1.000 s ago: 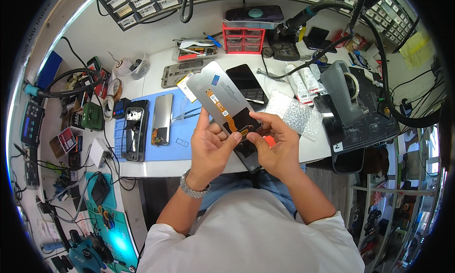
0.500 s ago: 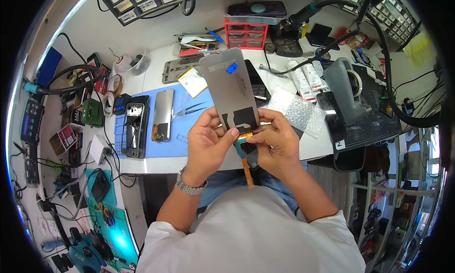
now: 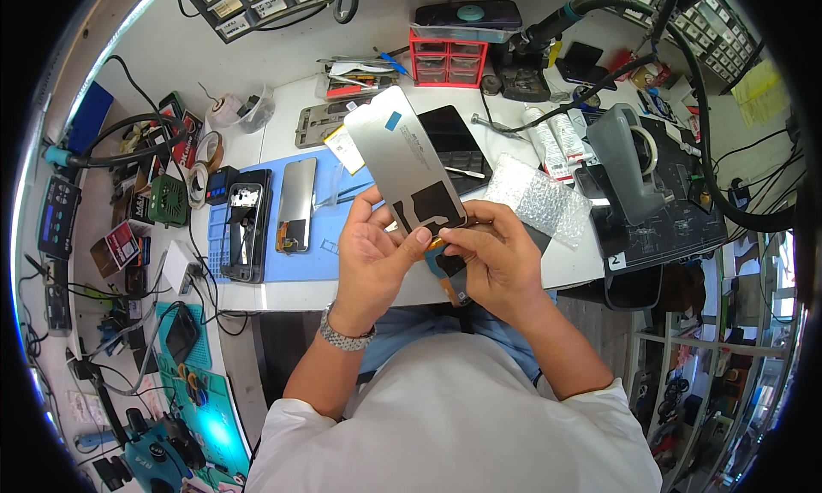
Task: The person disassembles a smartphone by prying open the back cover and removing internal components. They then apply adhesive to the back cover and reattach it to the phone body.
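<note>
A silver-backed phone screen (image 3: 402,155) with a blue sticker and a black patch is held up, tilted, over the bench's front edge. My left hand (image 3: 374,245) grips its lower left corner, thumb on the back and fingers behind. At its lower edge my right hand (image 3: 497,258) is closed, thumb and index pinching the flex cable (image 3: 443,270), whose coloured tail hangs below. To the left, a second phone screen (image 3: 297,193) lies on a blue mat (image 3: 317,266), beside an opened phone housing (image 3: 246,223). Tweezers (image 3: 355,190) lie partly behind my left hand.
Bubble wrap (image 3: 535,198) and a black-screened device (image 3: 454,133) lie right of the held screen. Behind stand a red drawer box (image 3: 448,61) and a metal fixture (image 3: 318,123). A grey stand (image 3: 629,163) and white tubes (image 3: 548,142) occupy the right; cables hang at the left.
The held screen has tilted further left and its back catches more light. The flex tail has swung up closer beneath the right hand. Both hands keep their grip.
</note>
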Tool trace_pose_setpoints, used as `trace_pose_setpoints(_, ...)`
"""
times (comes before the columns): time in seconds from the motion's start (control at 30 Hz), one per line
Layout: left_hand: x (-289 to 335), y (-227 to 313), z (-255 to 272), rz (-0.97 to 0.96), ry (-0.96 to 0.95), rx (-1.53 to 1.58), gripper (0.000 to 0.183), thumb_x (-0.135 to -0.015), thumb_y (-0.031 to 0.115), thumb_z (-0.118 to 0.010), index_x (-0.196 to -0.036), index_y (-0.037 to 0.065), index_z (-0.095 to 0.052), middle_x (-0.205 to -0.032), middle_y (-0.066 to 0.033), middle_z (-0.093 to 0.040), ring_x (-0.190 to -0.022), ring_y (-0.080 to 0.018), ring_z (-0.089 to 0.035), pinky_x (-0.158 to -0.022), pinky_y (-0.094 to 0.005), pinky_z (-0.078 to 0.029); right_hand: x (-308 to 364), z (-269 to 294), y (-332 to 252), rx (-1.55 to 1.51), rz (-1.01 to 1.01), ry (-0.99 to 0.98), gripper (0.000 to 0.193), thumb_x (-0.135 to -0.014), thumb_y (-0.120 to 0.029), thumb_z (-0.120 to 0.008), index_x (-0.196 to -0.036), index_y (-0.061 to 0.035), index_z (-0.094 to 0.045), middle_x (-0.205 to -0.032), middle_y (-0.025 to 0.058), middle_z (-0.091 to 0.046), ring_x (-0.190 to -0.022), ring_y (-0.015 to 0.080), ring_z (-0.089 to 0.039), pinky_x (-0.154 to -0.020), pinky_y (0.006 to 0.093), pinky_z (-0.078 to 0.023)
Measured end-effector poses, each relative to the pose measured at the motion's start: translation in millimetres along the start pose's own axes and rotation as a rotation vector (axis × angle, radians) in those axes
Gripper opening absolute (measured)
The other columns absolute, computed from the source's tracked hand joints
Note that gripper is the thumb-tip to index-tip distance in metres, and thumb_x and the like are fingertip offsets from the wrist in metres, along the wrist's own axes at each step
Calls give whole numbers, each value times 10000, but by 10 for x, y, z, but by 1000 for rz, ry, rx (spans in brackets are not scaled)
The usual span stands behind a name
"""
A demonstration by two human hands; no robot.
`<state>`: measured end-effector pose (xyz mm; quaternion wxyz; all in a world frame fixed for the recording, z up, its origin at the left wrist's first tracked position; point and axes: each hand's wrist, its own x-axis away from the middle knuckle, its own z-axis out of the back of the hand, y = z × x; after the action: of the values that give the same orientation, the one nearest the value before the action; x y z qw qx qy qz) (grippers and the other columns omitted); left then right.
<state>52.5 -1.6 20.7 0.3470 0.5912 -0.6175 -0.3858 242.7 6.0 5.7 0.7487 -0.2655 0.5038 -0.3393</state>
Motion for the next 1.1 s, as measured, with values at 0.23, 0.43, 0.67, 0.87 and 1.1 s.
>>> trace_pose_setpoints(0.23,32,45,-29,30,26,0,668,-944,-60,-740,-1472,2,-335,-1319,-218,-616,-1123,-246,-727,-932,-344,-637,-28,-9,-27,162,44,-17,362,-711,97,-806,-1018,-78,-727,-1326,147,-546,-1046,289,-630,-831,384,-566)
trace_pose_setpoints(0.43,53,69,-72,10,45,-67,668,-950,-68,-726,-1468,-2,-308,-1309,-214,-608,-1136,-243,-718,-958,-350,-631,-105,-15,-95,386,75,-38,413,-621,19,-882,-951,-134,-688,-1395,160,-464,-1077,339,-547,-818,427,-520)
trace_pose_setpoints(0.67,36,44,-53,-60,87,-108,648,-950,-89,-707,-1455,-4,-310,-1275,-221,-646,-1116,-230,-727,-922,-333,-635,-105,-28,-134,304,22,-61,381,-658,135,-788,-926,-99,-653,-1379,171,-441,-1088,320,-537,-831,401,-513)
trace_pose_setpoints(0.87,2,39,86,-42,140,-80,635,-938,-87,-722,-1438,-9,-340,-1226,-223,-697,-1079,-219,-741,-900,-329,-640,-162,286,-10,188,-104,76,263,-797,201,-633,-938,-20,-622,-1195,168,-568,-921,287,-626,-754,366,-556)
trace_pose_setpoints(1.1,53,138,21,69,33,-38,634,-921,-93,-735,-1439,-15,-378,-1213,-220,-718,-1092,-233,-749,-931,-343,-643,-266,397,153,222,-293,152,350,-953,93,-624,-1291,12,-666,-1003,106,-720,-852,216,-715,-724,298,-564)
